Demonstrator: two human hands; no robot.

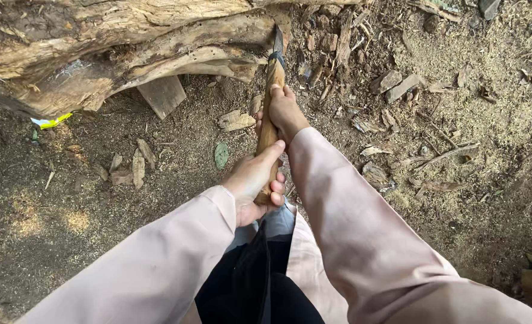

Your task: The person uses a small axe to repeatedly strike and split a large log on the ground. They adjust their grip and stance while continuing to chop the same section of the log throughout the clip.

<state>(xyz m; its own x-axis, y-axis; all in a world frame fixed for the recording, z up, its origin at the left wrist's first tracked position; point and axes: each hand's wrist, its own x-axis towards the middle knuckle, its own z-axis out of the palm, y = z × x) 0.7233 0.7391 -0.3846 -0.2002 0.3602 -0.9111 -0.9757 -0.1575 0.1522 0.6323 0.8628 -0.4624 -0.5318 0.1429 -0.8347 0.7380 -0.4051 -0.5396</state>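
Note:
Both my hands grip the wooden handle of an axe (272,81). My left hand (255,180) is closed around the handle's near end. Higher up the handle, close to the head, my right hand (285,111) is wrapped around it. The axe's dark metal head (277,42) sits against the edge of a large weathered log (128,48) lying across the top left. Both arms wear pale pink sleeves.
Wood chips (236,120), bark pieces and sawdust cover the dirt ground. A flat wooden wedge (162,95) leans under the log. A yellow scrap (53,121) lies at left. Several chunks (398,84) and sticks lie at right.

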